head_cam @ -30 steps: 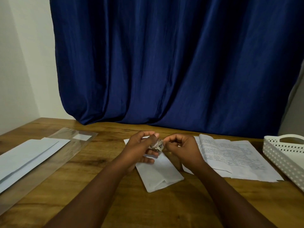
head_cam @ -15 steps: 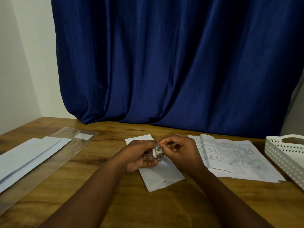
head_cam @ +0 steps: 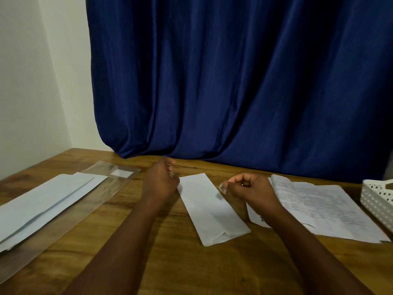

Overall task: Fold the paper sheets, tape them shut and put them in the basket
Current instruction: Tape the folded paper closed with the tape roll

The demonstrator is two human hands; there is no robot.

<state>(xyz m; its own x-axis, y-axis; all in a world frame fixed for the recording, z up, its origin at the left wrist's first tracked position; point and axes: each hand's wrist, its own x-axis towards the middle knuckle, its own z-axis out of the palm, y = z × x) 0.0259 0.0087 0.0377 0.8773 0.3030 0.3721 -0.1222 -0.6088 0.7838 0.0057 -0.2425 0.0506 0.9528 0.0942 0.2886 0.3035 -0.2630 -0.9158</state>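
Far left of frame: white sheets are lying on a clear plastic sleeve, which is lying flat on the wooden surface. A small white label is showing at the sleeve's upper end. Centre left: left hand is hovering by the top left corner of the folded paper, fingers curling in and gripping something small with a glint at its edge; too hidden to name it. Centre: folded paper is lying on the surface as a long strip, running from upper left to lower right, flap showing at its lower end. Centre right: right hand is hovering just right of the strip, fingers clenched, thumb and forefinger pinching together; cannot tell what is between them, maybe a clear strip, blurred. Right: printed sheets are lying stacked, one partly folded over. Far right edge: white perforated basket is sitting on the surface, partly cut off. Upper frame: blue curtain is hanging behind, white wall at upper left.
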